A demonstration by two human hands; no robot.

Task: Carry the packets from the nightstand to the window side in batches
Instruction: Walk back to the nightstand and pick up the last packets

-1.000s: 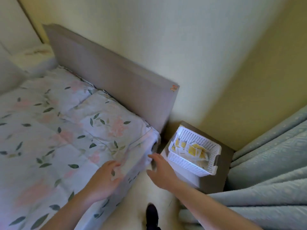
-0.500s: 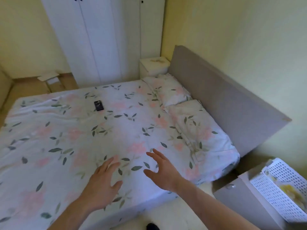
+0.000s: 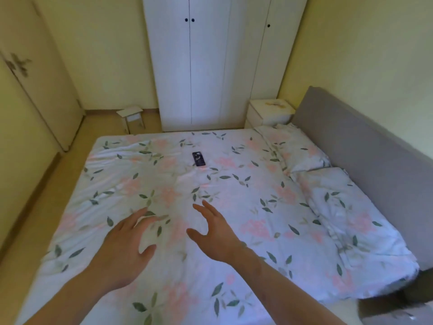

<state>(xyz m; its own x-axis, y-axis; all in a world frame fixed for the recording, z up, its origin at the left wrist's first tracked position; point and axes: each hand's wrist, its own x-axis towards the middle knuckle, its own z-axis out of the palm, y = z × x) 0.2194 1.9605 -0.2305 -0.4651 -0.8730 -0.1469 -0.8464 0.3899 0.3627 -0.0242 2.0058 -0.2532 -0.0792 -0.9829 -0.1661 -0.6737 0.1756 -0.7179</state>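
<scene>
Both hands, the left hand (image 3: 126, 245) and the right hand (image 3: 214, 233), hover empty with spread fingers over the bed (image 3: 234, 184), so a batch may be skipped, as the far nightstand (image 3: 269, 113) at 1 o'clock shows no packets.

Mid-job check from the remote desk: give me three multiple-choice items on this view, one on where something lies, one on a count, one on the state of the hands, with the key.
1. Where does the dark phone lie?
A. on the floral bedsheet, far from the hands
B. on the white nightstand by the wardrobe
C. on the floor by the small stool

2. How many pillows show by the grey headboard?
A. none
B. two
C. four

3. What are the left hand and the right hand doing?
A. each grips a packet
B. both carry a basket
C. both are open, fingers spread, holding nothing

Key: 1 A, the phone sits on the sheet toward the far side. 2 B, two floral pillows lie side by side along the headboard. 3 C, both palms show no object.
</scene>
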